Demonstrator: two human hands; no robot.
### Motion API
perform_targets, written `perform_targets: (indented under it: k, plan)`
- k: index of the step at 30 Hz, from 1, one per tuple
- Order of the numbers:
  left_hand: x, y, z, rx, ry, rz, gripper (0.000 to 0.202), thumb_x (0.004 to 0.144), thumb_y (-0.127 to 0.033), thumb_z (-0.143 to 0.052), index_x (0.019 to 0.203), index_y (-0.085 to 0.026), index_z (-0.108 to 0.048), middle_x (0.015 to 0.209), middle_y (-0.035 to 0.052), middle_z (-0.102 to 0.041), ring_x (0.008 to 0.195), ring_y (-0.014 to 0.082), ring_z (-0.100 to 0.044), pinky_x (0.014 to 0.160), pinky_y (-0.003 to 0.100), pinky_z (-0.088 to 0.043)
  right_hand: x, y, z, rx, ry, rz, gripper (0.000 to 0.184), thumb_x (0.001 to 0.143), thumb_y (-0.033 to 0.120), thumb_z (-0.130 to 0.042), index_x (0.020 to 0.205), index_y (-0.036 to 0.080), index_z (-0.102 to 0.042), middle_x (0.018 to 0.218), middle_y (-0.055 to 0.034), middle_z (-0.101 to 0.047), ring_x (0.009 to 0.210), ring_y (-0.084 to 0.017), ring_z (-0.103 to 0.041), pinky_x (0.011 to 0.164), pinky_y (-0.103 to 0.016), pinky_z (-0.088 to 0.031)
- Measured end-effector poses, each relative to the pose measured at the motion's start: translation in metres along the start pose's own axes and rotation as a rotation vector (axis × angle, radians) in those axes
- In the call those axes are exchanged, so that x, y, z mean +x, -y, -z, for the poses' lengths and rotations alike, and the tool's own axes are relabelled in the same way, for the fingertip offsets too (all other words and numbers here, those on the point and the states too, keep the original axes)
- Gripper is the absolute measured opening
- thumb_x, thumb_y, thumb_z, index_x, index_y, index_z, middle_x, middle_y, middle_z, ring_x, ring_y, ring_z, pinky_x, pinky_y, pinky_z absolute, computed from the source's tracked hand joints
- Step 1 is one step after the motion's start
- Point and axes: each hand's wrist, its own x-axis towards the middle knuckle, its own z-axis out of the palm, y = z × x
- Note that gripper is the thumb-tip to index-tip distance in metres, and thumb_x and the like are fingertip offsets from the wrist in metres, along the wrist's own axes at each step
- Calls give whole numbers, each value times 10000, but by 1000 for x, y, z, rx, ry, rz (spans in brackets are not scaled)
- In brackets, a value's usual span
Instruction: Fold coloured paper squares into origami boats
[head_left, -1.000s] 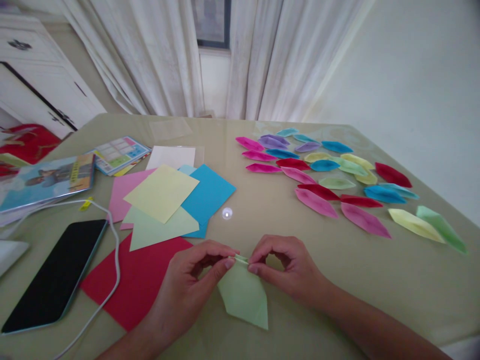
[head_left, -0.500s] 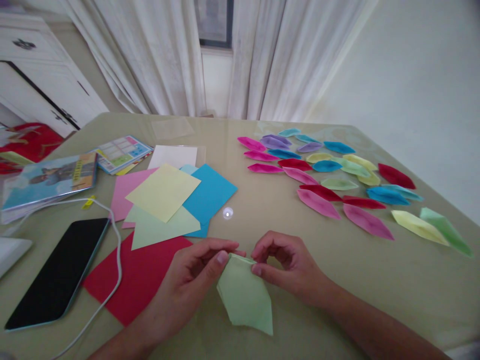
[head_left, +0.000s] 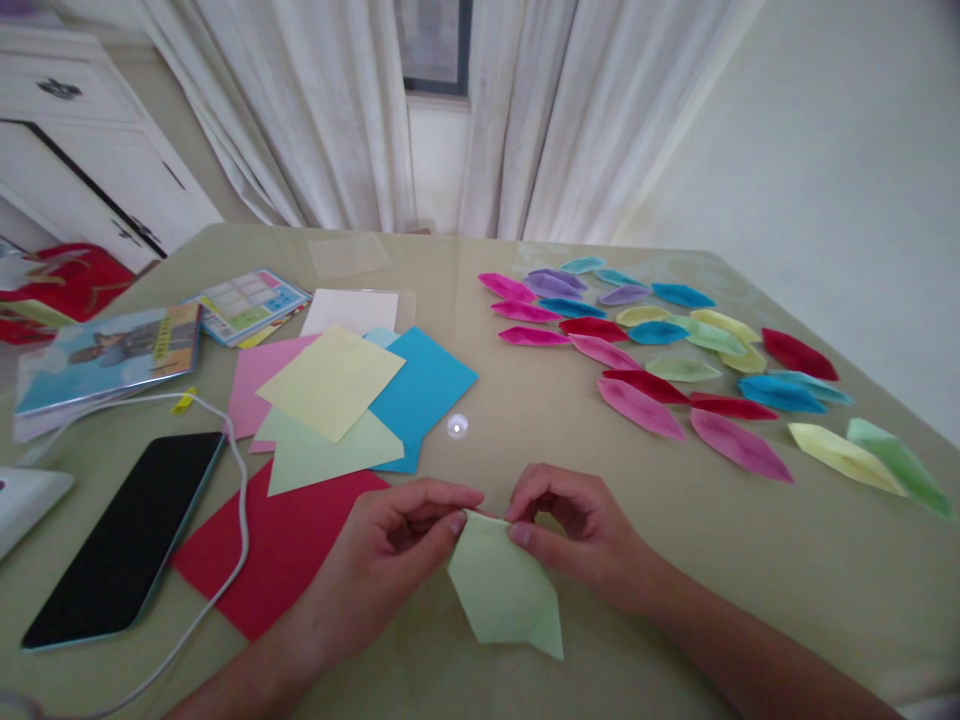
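In the head view, pinching the far edge of a folded pale green paper (head_left: 506,590) between thumb and fingers, near its left corner with the left hand (head_left: 394,560), near its right corner with the right hand (head_left: 581,535). Holding it over the table (head_left: 525,420), right of a red sheet (head_left: 277,545) and well apart from a black-screened phone (head_left: 127,540).

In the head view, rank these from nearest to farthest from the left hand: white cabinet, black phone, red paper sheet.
1. Red paper sheet: alongside the left hand.
2. Black phone: farther left.
3. White cabinet: far left, beyond the table.
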Motion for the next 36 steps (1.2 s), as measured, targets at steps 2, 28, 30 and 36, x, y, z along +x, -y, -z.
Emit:
perform_targets:
  k: [2, 28, 30, 36]
  plan:
    - [0, 1, 0, 2, -6, -3, 161, 947, -273, -757, 1069, -253, -861, 969, 46, -869, 845, 191, -833, 716, 209, -647, 0, 1, 0, -44, 8, 19, 118, 986, 296, -758, 956, 183, -743, 873, -32, -702, 810, -150, -645, 754, -258, -533]
    - [-1, 10, -8, 98, 65, 97, 281, 994, -453, -699, 942, -195, -800, 838, 41, -798, 764, 176, -716, 669, 237, -531, -3, 10, 1, -143, 146, 124, 63, 1070, 262, -642, 1056, 234, -697, 1178, -79, -648, 1098, -202, -652, 939, -315, -521]
    - [-1, 10, -8, 100, 64, 92, 270, 995, -440, -697, 955, -194, -799, 866, 42, -805, 795, 179, -721, 697, 239, -536, -3, 9, 1, -140, 150, 117, 57, 1070, 254, -640, 1060, 232, -692, 1188, -85, -646, 1116, -207, -647, 951, -321, -518]
    - [2, 9, -9, 44, 89, 114, 253, 963, -414, -725, 959, -177, -816, 882, 49, -819, 797, 176, -725, 696, 230, -538, -3, 7, 1, -122, 131, 122, 64, 1079, 248, -619, 1056, 227, -675, 1177, -85, -646, 1095, -205, -639, 945, -323, -507]
